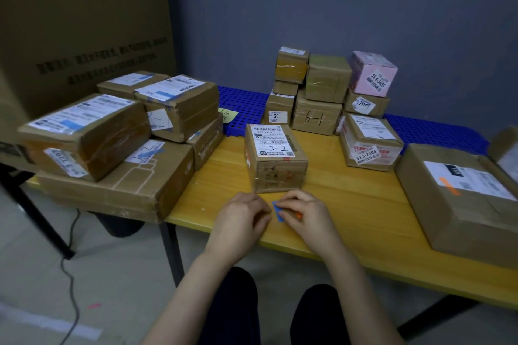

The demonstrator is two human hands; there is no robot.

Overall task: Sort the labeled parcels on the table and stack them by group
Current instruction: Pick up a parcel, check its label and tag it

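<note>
A small brown parcel marked "3-2" [276,158] stands alone on the yellow table [350,204], just beyond my hands. My right hand [305,214] pinches a small blue paper slip [278,211] and also holds something orange. My left hand [242,217] is curled beside it, its fingertips at the slip's edge. On the left, large brown parcels [112,148] are stacked. At the back, small parcels are piled, one marked "6-1" [315,117] and a pink one [372,74] on top.
A big flat parcel [459,193] lies at the right end of the table. A blue plastic grid mat [244,103] runs along the back edge with a yellow note [227,115] on it. A huge carton [84,22] stands behind the left stack.
</note>
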